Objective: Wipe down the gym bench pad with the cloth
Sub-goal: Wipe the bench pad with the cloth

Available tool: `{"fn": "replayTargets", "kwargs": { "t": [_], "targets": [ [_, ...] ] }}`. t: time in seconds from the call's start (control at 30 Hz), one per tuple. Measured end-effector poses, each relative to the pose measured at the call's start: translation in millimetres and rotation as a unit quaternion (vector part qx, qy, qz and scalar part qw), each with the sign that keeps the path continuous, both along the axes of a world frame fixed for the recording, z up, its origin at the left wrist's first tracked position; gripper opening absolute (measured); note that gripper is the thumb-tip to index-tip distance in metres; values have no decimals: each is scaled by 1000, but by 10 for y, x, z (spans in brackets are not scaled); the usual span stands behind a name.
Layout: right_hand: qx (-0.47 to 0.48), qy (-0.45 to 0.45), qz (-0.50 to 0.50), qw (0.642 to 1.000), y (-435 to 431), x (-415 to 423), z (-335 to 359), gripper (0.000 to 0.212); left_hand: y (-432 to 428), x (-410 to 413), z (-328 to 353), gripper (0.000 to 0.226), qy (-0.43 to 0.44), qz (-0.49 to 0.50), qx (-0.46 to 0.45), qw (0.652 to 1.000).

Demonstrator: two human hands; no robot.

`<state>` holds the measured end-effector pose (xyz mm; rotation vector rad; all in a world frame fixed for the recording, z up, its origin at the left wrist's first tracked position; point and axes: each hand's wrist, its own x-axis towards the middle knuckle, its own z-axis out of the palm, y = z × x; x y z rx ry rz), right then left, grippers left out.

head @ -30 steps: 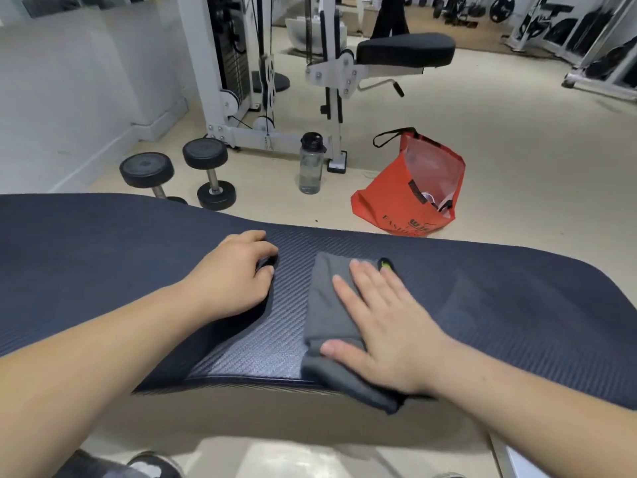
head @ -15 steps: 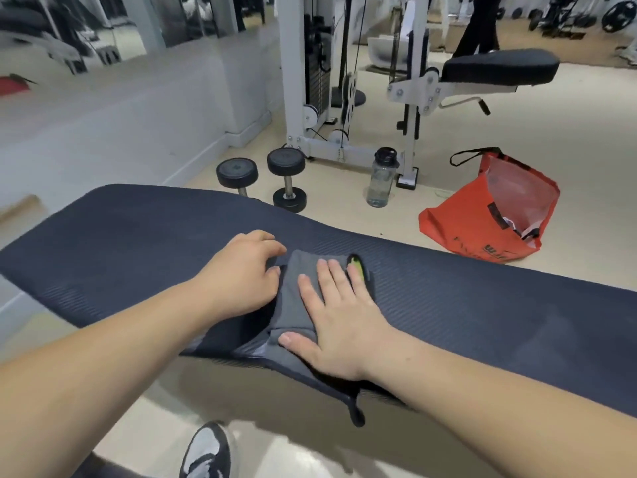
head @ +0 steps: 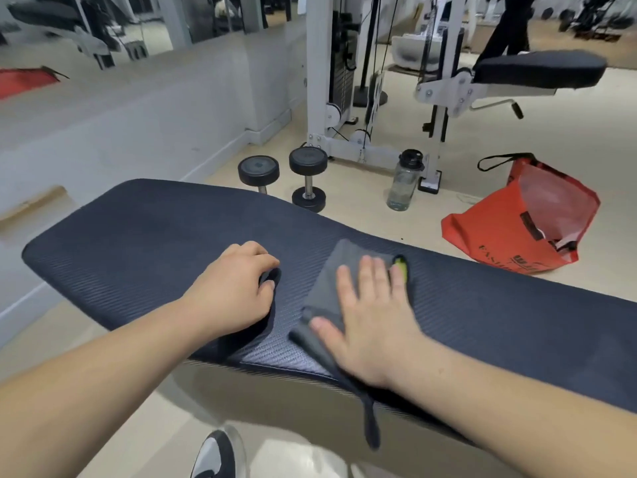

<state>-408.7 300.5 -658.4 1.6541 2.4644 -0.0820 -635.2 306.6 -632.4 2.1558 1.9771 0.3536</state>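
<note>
Right now my right hand [head: 374, 319] lies flat and spread on the grey cloth [head: 339, 270], pinning it to the bench [head: 517, 322] pad near its front edge. My left hand [head: 234, 288] rests curled just beside it, holding nothing (a brace). I'd keep even palm pressure and stroke lengthwise, overlapping passes.
</note>
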Motion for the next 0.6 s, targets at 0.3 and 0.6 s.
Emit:
{"fn": "replayTargets", "kwargs": {
  "t": [0.3, 0.6],
  "targets": [
    [23, 8, -88, 996, 653, 435, -53, 112, 116, 107, -52, 33, -41, -37, -8, 998],
    [-43, -8, 21, 999, -48, -533, 52, 97, 30, -389, 20, 34, -59, 18, 0, 998]
  ]
}}
